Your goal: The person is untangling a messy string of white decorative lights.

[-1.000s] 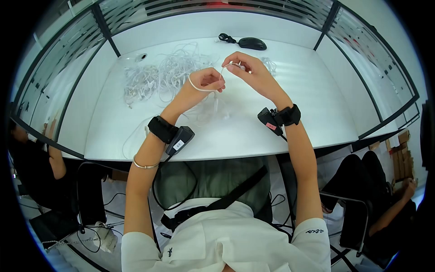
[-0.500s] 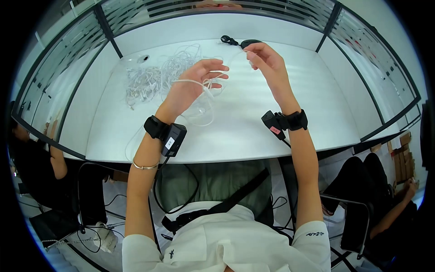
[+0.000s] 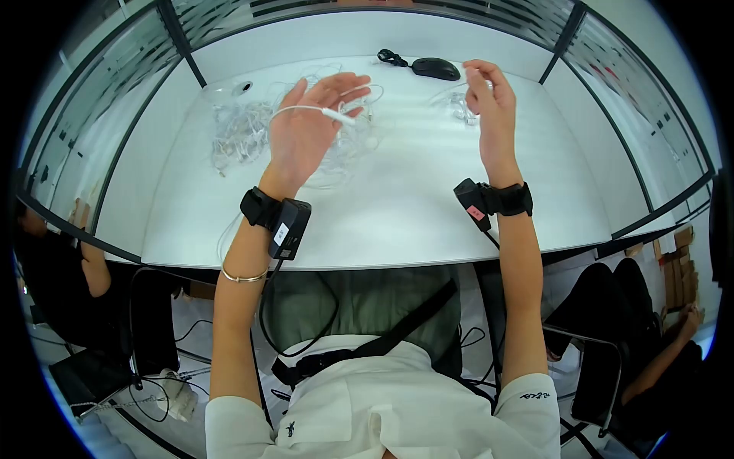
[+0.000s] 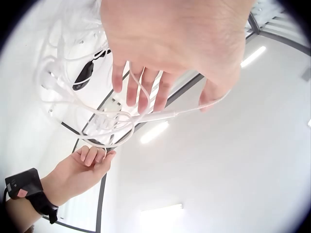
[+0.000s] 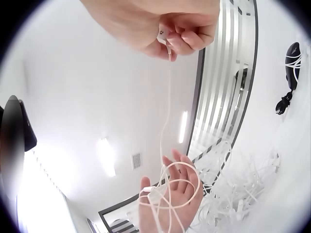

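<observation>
My left hand (image 3: 294,145) is spread palm up over the left-middle of the desk, fingers nearly straight. Loops of thin white earphone cable (image 5: 198,187) lie across its palm and fingers, and a slim white sleeve (image 3: 336,116) on the cable rests over the fingers. To the right, near the back, my right hand (image 3: 497,126) has its fingers curled and grips an end of the earphones. A white earbud (image 5: 163,34) shows between its fingers in the right wrist view. From there one strand (image 5: 169,92) runs taut to the left hand.
A tangled heap of white cables (image 3: 241,145) lies behind and left of the left hand. A black mouse (image 3: 436,69) and a clear roll (image 3: 229,93) stand at the back. A small coiled white bundle (image 3: 460,109) sits by the right hand. Low partitions (image 3: 367,38) enclose the desk.
The hands, close together at first, have moved apart: the right one rightward and back, the left one leftward. The left fingers have straightened, and the cable between the hands is drawn out.
</observation>
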The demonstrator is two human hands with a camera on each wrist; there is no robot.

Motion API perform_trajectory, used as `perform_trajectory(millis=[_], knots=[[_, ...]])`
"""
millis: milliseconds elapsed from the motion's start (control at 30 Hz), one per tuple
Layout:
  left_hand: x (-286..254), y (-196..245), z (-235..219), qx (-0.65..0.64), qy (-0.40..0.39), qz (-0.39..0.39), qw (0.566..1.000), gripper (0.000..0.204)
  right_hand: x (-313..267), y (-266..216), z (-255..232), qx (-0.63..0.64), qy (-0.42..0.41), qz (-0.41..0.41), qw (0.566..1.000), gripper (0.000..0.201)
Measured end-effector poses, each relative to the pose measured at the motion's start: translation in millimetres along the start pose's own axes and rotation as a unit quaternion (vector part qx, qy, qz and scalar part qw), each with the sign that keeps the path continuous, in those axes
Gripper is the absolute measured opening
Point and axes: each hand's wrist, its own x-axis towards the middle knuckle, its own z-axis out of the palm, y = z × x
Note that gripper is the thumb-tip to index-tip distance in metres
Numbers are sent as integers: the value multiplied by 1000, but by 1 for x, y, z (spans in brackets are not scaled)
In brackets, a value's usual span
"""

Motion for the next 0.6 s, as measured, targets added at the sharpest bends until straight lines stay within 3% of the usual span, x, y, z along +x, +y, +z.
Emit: perform_trajectory(millis=[133, 267, 300, 400, 433, 533, 567, 600], knots=[[-2, 6, 1, -1, 72, 34, 997, 63, 3, -3, -16, 5, 77, -7, 997, 21], [-1, 13, -1, -161, 177, 52, 970, 60, 6, -7, -25, 11, 134, -19, 991, 26], [-1, 14, -7, -185, 182, 67, 963, 57, 7, -6, -29, 14, 146, -25, 989, 24], [-2, 17, -35, -279, 43, 96, 954, 55, 12, -6, -43, 31, 193, -40, 980, 23], [-3, 23, -22, -267, 152, 105, 946, 43, 14, -5, -47, 38, 211, -46, 976, 23], [-6, 32, -33, -266, 114, 158, 944, 29, 18, -3, -64, 58, 247, -42, 966, 24], [-7, 34, -31, -263, 189, 182, 928, 20, 19, -4, -67, 51, 264, -43, 962, 22], [-7, 34, -36, -245, 182, 191, 933, 19, 19, -4, -70, 47, 278, -40, 959, 21]])
